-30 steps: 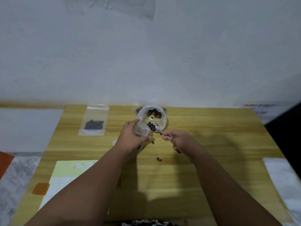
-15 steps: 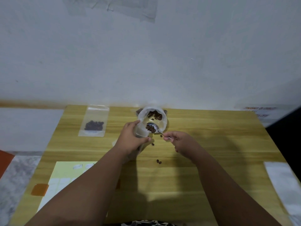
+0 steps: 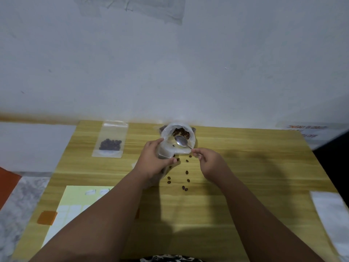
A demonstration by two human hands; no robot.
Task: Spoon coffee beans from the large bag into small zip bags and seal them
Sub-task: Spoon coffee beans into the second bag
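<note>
Spanning the wooden table [image 3: 245, 167] below a white wall [image 3: 170, 72]: a filled zip bag [image 3: 110, 141] far left, the left hand [image 3: 153, 161] curled round a clear small bag [image 3: 165, 151] against the large bag [image 3: 179, 132] of beans, the right hand [image 3: 209, 163] pinching the spoon [image 3: 181, 141], spilled beans [image 3: 187, 173] lying between the wrists.
</note>
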